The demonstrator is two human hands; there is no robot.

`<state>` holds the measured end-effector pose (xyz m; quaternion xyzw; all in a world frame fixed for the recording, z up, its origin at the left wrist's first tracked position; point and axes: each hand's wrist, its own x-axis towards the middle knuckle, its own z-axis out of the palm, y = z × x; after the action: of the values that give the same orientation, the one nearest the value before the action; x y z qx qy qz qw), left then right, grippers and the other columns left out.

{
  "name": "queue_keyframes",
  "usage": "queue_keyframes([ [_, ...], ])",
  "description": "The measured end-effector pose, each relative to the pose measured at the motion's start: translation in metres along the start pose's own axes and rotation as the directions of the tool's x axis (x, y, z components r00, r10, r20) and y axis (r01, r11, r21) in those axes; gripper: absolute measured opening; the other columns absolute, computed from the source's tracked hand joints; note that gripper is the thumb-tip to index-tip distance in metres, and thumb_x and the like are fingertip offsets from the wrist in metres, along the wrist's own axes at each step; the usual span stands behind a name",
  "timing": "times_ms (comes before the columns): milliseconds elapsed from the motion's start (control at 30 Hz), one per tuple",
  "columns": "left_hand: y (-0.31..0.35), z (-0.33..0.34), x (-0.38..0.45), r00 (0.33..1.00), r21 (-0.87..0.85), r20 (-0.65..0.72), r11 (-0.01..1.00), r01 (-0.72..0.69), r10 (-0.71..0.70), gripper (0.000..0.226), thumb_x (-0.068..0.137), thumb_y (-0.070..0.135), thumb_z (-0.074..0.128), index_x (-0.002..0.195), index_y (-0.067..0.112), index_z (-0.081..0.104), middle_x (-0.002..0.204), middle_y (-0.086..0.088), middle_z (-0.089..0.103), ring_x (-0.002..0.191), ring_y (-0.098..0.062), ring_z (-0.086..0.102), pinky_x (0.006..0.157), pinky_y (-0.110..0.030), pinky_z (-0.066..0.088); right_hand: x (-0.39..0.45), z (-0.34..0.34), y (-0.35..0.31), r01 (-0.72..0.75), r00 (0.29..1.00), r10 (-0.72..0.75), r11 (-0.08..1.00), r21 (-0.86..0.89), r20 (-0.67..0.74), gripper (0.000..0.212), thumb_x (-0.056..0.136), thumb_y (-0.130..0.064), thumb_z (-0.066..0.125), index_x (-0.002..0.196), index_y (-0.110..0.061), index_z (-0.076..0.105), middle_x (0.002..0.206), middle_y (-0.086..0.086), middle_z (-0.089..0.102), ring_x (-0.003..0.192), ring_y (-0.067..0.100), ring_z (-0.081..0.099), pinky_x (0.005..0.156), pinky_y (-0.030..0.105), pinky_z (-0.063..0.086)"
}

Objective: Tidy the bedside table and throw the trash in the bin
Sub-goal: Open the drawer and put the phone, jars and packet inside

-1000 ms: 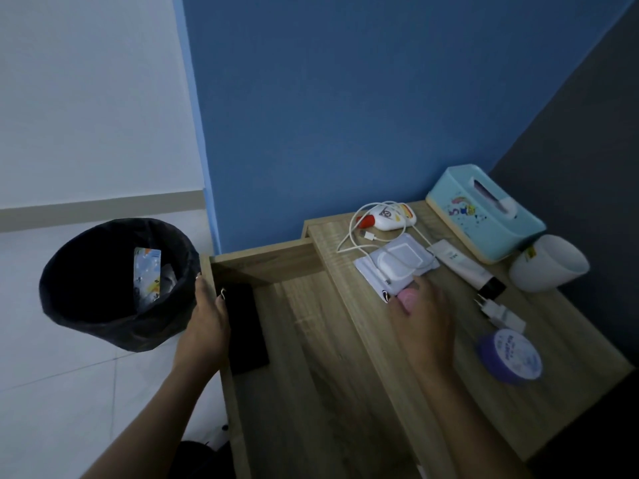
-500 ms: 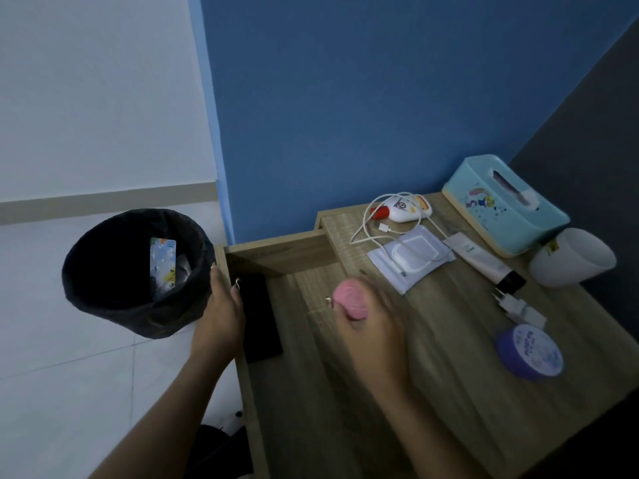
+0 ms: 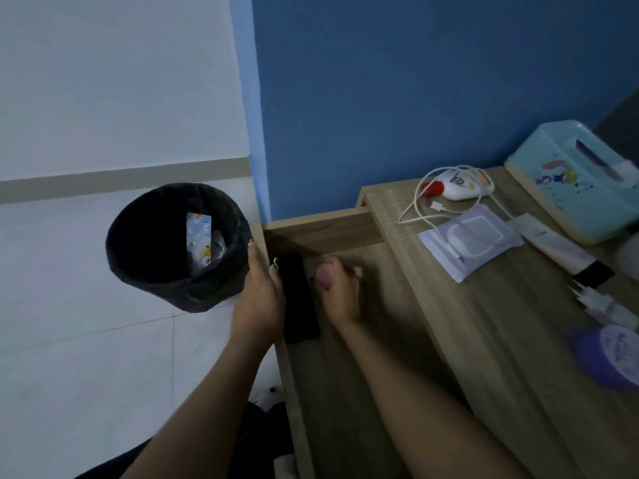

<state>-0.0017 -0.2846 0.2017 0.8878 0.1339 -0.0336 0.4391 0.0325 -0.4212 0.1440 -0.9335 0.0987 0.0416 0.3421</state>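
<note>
Left hand [image 3: 260, 299] rested on the drawer's [image 3: 345, 375] left wall, fingers fairly straight, thumb on the inner side next to a flat black object [image 3: 298, 299] lying inside; it gripped nothing that could be made out. Right hand [image 3: 340, 292] was over the open drawer just beside that black object, fingers curled round a small pink item [image 3: 325, 276]. On the bedside table top [image 3: 501, 340]: purple round tin [image 3: 612, 357] nearest, white plug adapter [image 3: 598, 302], white tube with black cap [image 3: 553, 247], white pouch [image 3: 472, 238], a looped white cable [image 3: 425, 205], a white and red bottle [image 3: 456, 184], a teal tissue box [image 3: 574, 181] at the back. Black-lined bin [image 3: 173, 243] stood on the floor left of the drawer, wrappers inside.
</note>
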Motion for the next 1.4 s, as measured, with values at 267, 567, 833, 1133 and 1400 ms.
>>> queue_keyframes([
  [267, 0.001, 0.001, -0.002, 1.000, 0.005, -0.018, 1.000, -0.006, 0.006, 0.055, 0.102, 0.035, 0.023, 0.151, 0.025, -0.002, 0.152, -0.016, 0.032, 0.130, -0.037, 0.045, 0.100, -0.046, 0.041, 0.016, 0.021, -0.002, 0.002, 0.999, -0.004, 0.999, -0.044, -0.036, 0.030, 0.096, -0.012, 0.047, 0.125, -0.011, 0.054, 0.133, 0.015, 0.052, 0.124, 0.029, 0.046, 0.104, 0.035, 0.036],
  [567, 0.003, 0.003, -0.002, 1.000, 0.011, -0.021, 1.000, -0.020, 0.020, 0.057, 0.103, 0.033, 0.024, 0.152, 0.021, -0.002, 0.154, -0.018, 0.029, 0.133, -0.036, 0.042, 0.102, -0.044, 0.039, 0.015, 0.015, -0.005, 0.117, 0.993, -0.117, 0.993, 0.006, 0.013, 0.039, 0.091, -0.002, 0.053, 0.130, 0.001, 0.054, 0.140, 0.021, 0.048, 0.133, 0.034, 0.040, 0.107, 0.029, 0.026],
  [833, 0.001, 0.003, -0.001, 1.000, 0.004, 0.007, 1.000, -0.019, 0.019, 0.056, 0.102, 0.037, 0.023, 0.150, 0.027, -0.003, 0.150, -0.020, 0.035, 0.128, -0.038, 0.047, 0.099, -0.049, 0.044, -0.004, -0.027, -0.017, 0.183, 0.977, -0.177, 0.983, 0.035, -0.120, 0.042, 0.088, -0.019, 0.064, 0.129, -0.014, 0.057, 0.139, 0.006, 0.054, 0.132, 0.021, 0.044, 0.105, 0.023, 0.030],
  [1133, 0.004, -0.002, 0.001, 0.993, 0.039, 0.080, 0.996, 0.082, -0.085, 0.060, 0.099, 0.047, 0.023, 0.147, 0.030, -0.010, 0.129, -0.032, 0.052, 0.110, -0.045, 0.058, 0.094, -0.059, 0.046, -0.042, -0.124, -0.005, 0.209, 0.937, -0.157, 0.968, 0.141, -0.313, 0.036, 0.085, -0.029, 0.065, 0.118, -0.017, 0.064, 0.115, 0.002, 0.068, 0.104, 0.019, 0.063, 0.090, 0.040, 0.052],
  [1400, 0.006, -0.004, -0.004, 0.994, 0.133, 0.060, 0.987, 0.087, -0.095, 0.061, 0.101, 0.040, 0.023, 0.150, 0.022, -0.009, 0.126, -0.041, 0.049, 0.110, -0.052, 0.055, 0.096, -0.059, 0.041, -0.081, -0.216, 0.059, 0.063, 0.887, -0.085, 0.996, -0.063, -0.453, 0.038, 0.087, -0.030, 0.063, 0.123, -0.019, 0.060, 0.123, 0.005, 0.064, 0.117, 0.021, 0.056, 0.097, 0.037, 0.046],
])
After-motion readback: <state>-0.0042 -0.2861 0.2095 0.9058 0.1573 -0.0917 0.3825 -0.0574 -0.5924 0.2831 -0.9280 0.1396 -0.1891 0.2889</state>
